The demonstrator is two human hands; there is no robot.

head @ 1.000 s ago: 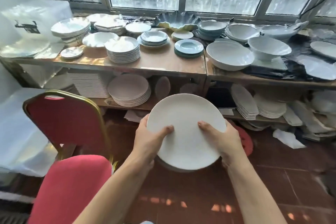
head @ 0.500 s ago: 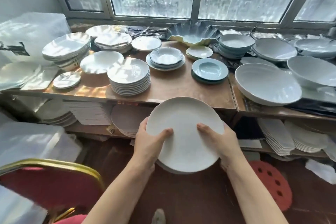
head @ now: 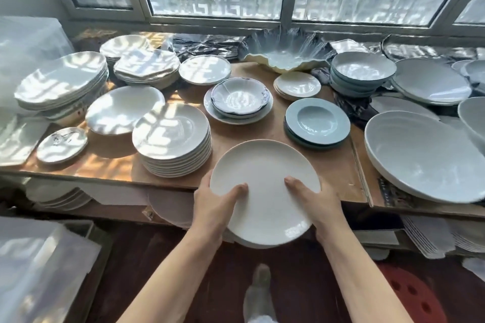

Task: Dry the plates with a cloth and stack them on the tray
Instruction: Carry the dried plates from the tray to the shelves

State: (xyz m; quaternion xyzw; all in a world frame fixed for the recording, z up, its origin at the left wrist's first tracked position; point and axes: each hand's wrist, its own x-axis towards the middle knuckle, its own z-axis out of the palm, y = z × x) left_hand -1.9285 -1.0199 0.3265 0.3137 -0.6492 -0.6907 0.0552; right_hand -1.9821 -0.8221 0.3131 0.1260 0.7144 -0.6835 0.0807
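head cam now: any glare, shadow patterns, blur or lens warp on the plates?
Head view: window lattice throws patterned sun patches and glare over the left stacks; the held plate, gripped by left hand and right hand, is evenly lit and sharp; wide-angle warp bends the window frame and stretches edge bowls.

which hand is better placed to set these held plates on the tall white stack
Left, probably: the left hand grips the round white plates on the side nearer the tall white plate stack; the right hand is farther.
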